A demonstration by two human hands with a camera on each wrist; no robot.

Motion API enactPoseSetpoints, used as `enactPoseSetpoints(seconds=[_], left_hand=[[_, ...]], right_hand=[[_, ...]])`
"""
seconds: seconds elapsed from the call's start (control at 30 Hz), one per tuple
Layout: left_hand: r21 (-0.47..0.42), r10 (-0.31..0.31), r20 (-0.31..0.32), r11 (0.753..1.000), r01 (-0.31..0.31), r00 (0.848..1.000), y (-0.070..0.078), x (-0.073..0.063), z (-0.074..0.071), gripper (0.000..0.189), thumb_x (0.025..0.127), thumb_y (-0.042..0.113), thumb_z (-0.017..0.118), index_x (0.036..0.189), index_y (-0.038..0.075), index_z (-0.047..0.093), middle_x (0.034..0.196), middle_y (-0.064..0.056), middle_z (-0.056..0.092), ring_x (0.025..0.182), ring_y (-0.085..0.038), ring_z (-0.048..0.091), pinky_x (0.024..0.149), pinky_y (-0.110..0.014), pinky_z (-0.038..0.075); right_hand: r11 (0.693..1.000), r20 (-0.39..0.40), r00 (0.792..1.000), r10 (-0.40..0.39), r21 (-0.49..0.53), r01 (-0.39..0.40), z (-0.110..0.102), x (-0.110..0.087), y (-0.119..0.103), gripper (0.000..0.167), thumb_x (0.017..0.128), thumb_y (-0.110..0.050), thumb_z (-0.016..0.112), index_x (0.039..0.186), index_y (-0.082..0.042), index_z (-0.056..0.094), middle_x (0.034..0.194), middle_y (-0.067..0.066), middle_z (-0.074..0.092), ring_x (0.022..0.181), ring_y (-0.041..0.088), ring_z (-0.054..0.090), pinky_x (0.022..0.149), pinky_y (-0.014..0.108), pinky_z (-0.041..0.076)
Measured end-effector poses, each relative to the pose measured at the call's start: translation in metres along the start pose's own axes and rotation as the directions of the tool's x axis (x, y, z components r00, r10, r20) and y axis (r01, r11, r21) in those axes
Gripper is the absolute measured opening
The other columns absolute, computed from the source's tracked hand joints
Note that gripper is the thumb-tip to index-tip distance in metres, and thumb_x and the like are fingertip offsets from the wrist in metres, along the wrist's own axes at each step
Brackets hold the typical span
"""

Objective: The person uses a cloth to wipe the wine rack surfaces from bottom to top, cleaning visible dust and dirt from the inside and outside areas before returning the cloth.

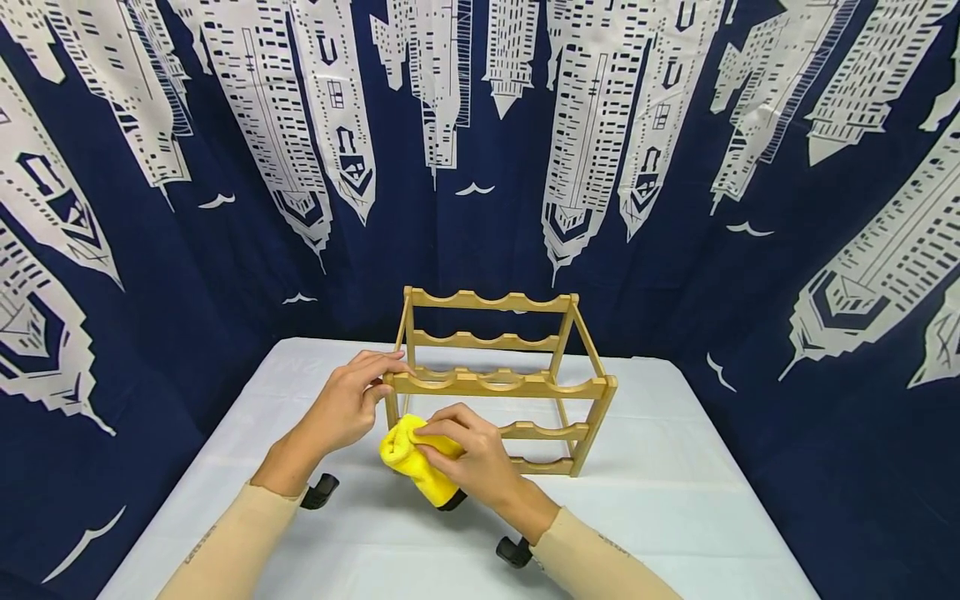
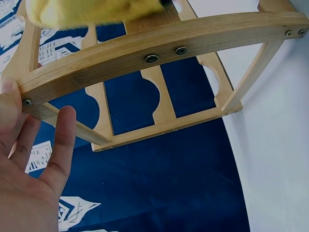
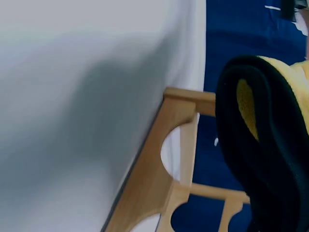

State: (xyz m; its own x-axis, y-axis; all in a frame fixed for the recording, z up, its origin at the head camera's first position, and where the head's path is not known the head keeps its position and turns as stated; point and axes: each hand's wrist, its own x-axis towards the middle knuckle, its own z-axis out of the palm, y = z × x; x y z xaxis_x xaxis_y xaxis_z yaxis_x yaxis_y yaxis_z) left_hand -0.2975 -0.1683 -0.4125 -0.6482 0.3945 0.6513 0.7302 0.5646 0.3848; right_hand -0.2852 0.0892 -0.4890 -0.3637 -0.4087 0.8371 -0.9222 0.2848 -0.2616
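A light wooden rack (image 1: 495,385) with scalloped rails stands on the white table. At its front left top corner is my left hand (image 1: 348,404), gripping the wood between thumb and fingers; the left wrist view has the thumb against the end of a side bar (image 2: 164,53). My right hand (image 1: 480,458) pinches a folded yellow cloth (image 1: 422,462) in front of the rack's left front post, hiding part of the lower rails. The cloth's black edging (image 3: 275,150) looms large in the right wrist view. Whether the cloth touches the wood cannot be told.
White cloth covers the table (image 1: 675,517), whose sides and back edge show around the rack. Behind it hangs a dark blue curtain (image 1: 450,242) printed with white buildings and birds. A black wrist-worn piece (image 1: 321,492) sits under each forearm.
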Motion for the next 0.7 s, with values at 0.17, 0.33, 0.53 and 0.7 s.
enactPoseSetpoints(seconds=[0.17, 0.33, 0.53, 0.7], left_hand=[[-0.003, -0.025, 0.021, 1.0, 0.025, 0.999, 0.001, 0.0, -0.001, 0.033, 0.104, -0.009, 0.075, 0.131, 0.01, 0.082, 0.152, -0.019, 0.078, 0.134, -0.038, 0.076, 0.088, -0.036, 0.07], [-0.004, -0.041, 0.033, 0.999, 0.041, 0.999, 0.003, 0.001, -0.002, 0.032, 0.105, -0.007, 0.074, 0.132, 0.01, 0.081, 0.154, -0.019, 0.076, 0.134, -0.037, 0.076, 0.088, -0.036, 0.07], [0.001, -0.064, 0.036, 0.998, 0.064, 0.997, 0.004, 0.001, -0.002, 0.034, 0.104, -0.008, 0.075, 0.131, 0.012, 0.082, 0.155, -0.019, 0.076, 0.136, -0.037, 0.076, 0.09, -0.039, 0.071], [-0.005, -0.066, 0.04, 0.998, 0.066, 0.997, 0.004, 0.001, -0.001, 0.035, 0.104, -0.009, 0.075, 0.13, 0.012, 0.082, 0.156, -0.018, 0.076, 0.135, -0.037, 0.076, 0.091, -0.038, 0.071]], right_hand=[[0.997, -0.006, 0.999, 0.031, -0.067, -0.032, 0.02, 0.004, 0.0, 0.028, 0.091, -0.003, 0.1, 0.115, -0.01, 0.087, 0.113, 0.008, 0.077, 0.103, 0.02, 0.082, 0.095, 0.019, 0.069], [0.984, -0.047, 0.999, 0.014, -0.177, -0.022, 0.026, 0.003, 0.0, 0.031, 0.087, -0.006, 0.104, 0.112, -0.012, 0.087, 0.107, 0.007, 0.077, 0.096, 0.018, 0.082, 0.09, 0.019, 0.07], [0.94, -0.065, 0.995, -0.074, -0.338, 0.048, 0.027, 0.0, -0.001, 0.034, 0.083, -0.011, 0.108, 0.11, -0.013, 0.087, 0.101, 0.003, 0.076, 0.092, 0.015, 0.079, 0.087, 0.02, 0.069], [0.916, -0.067, 0.991, -0.113, -0.394, 0.078, 0.022, -0.005, -0.001, 0.039, 0.079, -0.009, 0.11, 0.109, -0.011, 0.086, 0.099, 0.003, 0.075, 0.089, 0.016, 0.077, 0.084, 0.021, 0.069]])
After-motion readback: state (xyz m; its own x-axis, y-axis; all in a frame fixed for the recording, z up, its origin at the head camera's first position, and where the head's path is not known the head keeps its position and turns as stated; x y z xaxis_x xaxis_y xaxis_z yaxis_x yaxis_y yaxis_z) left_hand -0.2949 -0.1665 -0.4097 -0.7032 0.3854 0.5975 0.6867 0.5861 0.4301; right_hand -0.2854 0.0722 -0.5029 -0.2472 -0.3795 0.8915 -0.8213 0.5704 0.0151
